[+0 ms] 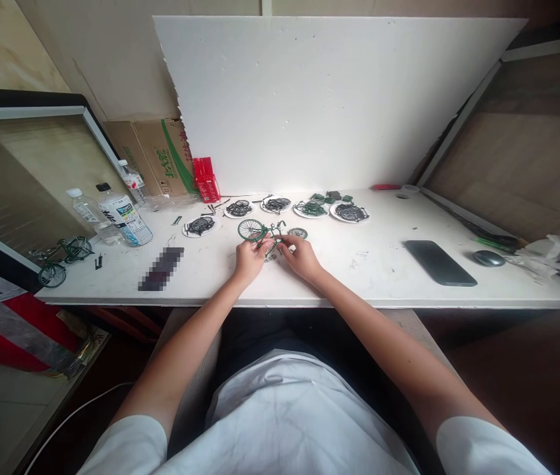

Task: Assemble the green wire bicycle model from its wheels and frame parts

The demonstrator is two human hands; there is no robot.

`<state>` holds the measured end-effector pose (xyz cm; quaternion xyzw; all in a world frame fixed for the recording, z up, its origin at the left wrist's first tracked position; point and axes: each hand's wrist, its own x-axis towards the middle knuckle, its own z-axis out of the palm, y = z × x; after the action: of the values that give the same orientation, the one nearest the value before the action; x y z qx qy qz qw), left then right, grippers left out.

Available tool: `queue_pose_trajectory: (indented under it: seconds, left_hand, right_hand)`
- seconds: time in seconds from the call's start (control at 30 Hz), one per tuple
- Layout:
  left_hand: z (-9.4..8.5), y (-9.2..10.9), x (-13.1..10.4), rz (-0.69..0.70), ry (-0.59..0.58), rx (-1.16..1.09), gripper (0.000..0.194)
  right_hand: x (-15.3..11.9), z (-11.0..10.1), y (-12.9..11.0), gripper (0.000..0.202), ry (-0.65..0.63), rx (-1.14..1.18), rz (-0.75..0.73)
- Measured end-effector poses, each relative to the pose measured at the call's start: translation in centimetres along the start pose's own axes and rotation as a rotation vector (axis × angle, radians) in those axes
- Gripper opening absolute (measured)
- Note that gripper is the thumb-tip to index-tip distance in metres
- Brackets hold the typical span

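A small green model bicycle [266,233] lies on the white table [369,264] in front of me. My left hand [248,258] grips its frame just below the left wheel. My right hand [302,256] pinches the frame near the right wheel. Both hands rest on the tabletop, close together. Behind the model, several white plates [350,212] hold dark and green small parts.
A finished green model bicycle [62,258] stands at the table's left edge, next to three plastic bottles [126,218]. A dark phone [438,262] and a mouse [489,258] lie at the right. A red box [206,179] and a cardboard carton [158,157] stand at the back left.
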<state>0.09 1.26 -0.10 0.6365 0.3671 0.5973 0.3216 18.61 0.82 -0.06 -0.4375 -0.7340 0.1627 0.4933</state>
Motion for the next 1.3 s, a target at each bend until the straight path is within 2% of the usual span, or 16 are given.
queue_pose_trajectory:
  seconds: [0.4, 0.73, 1.03, 1.3]
  left_hand:
    - [-0.2, -0.7, 0.1, 0.026, -0.004, 0.027, 0.024]
    - [-0.1, -0.6, 0.0, 0.028, 0.004, 0.030, 0.026]
    - [-0.5, -1.1, 0.2, 0.066, 0.013, 0.127, 0.022]
    - [-0.4, -1.1, 0.1, 0.079, 0.026, 0.165, 0.021]
  right_hand:
    - [0.1, 0.2, 0.7, 0.031, -0.006, -0.155, -0.044]
    - [0.0, 0.0, 0.3, 0.031, -0.017, -0.142, -0.044]
    - [0.0, -0.1, -0.1, 0.038, -0.051, -0.105, -0.071]
    - [0.0, -0.3, 0.0, 0.036, -0.080, -0.135, -0.110]
